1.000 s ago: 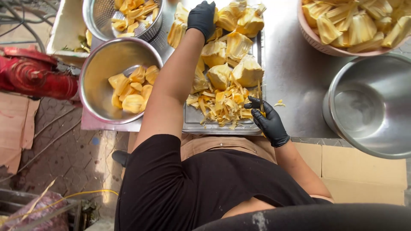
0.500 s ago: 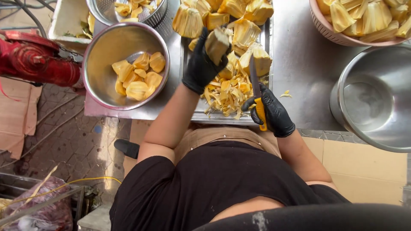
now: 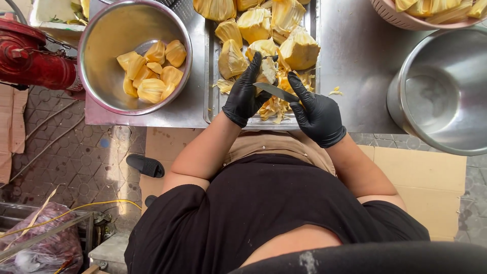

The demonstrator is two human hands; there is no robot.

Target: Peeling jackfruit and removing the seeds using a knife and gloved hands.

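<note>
Over the metal tray [image 3: 212,76], the left hand [image 3: 244,94] is clenched around a jackfruit piece [image 3: 267,73], while the right hand [image 3: 318,114], at four o'clock from it, grips a knife [image 3: 276,92] whose blade points toward ten o'clock, touching the fruit.

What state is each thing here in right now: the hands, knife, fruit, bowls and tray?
left hand: gloved, gripping a fruit piece
right hand: gloved, holding the knife
knife: blade against the fruit piece
fruit piece: held over the tray
tray: loaded with chunks and scraps
left bowl: partly filled with pods
right bowl: empty
</note>
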